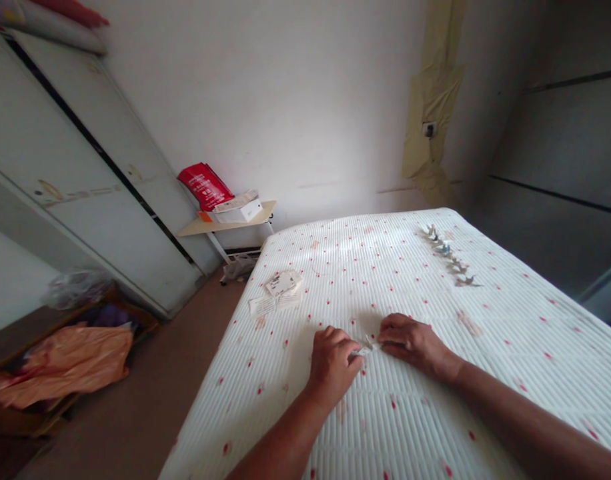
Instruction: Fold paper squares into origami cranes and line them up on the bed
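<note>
"Left hand first: is anything held in it?"

"Yes, a small bit of folded paper is pinched there, by the thumb and fingers, just above the bed or on it."

"And where is the right hand placed?"

"Just by the paper's other end, with its fingers bent close together. Whether the paper is touched or pinched by it cannot be told."

"Which way is the paper turned?"

"It seems to be laid across, from one hand to the other, and a thin tip can be seen on the far side."

"So which hand is nearer?"

"The left one, since the paper is gripped by it. Folded shapes are lined up far off to the right, and sheets are piled to the left."
</note>
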### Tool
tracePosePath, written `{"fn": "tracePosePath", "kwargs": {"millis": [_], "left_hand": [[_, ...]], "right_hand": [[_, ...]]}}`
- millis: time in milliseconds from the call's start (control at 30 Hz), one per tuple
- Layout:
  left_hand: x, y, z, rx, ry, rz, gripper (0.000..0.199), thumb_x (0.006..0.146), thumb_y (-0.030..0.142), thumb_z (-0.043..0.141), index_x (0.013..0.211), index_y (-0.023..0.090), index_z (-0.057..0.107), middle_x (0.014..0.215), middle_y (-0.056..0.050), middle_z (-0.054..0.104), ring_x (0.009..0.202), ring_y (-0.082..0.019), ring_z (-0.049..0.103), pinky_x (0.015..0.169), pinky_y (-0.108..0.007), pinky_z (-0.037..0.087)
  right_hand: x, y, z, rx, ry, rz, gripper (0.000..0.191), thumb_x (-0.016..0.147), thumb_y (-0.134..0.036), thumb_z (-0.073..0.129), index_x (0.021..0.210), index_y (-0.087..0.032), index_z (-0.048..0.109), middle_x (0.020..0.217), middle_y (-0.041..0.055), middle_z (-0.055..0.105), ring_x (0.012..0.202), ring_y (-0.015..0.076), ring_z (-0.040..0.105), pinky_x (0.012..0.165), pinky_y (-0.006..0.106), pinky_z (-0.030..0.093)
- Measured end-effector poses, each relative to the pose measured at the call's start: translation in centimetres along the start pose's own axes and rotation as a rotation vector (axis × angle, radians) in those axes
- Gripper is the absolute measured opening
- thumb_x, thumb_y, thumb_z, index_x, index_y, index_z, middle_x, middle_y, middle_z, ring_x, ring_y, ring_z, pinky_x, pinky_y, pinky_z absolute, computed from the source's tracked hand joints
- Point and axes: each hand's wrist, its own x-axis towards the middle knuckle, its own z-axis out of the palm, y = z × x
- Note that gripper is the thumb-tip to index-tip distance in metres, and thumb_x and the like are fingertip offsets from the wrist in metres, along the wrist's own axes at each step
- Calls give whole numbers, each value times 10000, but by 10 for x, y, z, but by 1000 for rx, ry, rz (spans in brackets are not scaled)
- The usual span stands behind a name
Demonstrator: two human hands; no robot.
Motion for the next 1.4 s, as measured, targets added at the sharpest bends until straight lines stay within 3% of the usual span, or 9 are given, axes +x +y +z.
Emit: {"fn": "tracePosePath", "kwargs": {"millis": [267,700,833,933,1200,1400], "left_hand": [[2,2,0,29,-19,12,33,683,172,652,681,206,653,726,-10,610,787,-176,521,733,-325,349],[-1,-13,5,-48,22,39,95,665,132,619,710,207,656,727,-8,630,759,-184,563,729,-337,422],[-6,-28,5,-108,111,82,52,676,170,625,711,197,652,719,-14,633,723,-170,579,708,-309,467],[-8,-38,4,-119,164,126,40,689,197,621,709,200,656,710,-16,636,695,-162,589,658,-279,489],[-8,-46,9,-60,172,206,65,720,251,602,716,213,656,706,-16,639,683,-156,597,639,-259,502],[-9,-48,12,-23,126,186,87,737,280,590,708,224,650,703,-12,638,692,-159,593,643,-263,496]], "right_hand": [[2,-4,2,-60,-8,14,144,818,-222,542,828,-220,686,899,44,625,812,143,585,710,227,446],[4,2,14,-83,65,-32,129,807,-191,546,748,-194,661,840,37,630,795,139,569,712,227,429],[0,3,-1,-13,80,-26,198,859,-270,501,781,-188,664,799,42,626,786,138,577,715,231,443],[-12,12,-21,44,143,58,277,883,-342,462,794,-182,669,824,57,624,761,134,586,699,233,463],[-77,84,-87,-149,429,244,283,864,-383,481,813,-188,680,803,75,650,736,165,604,676,275,477],[-100,112,-101,-179,363,411,298,845,-372,479,750,-182,688,769,73,657,729,180,602,686,287,471]]}}
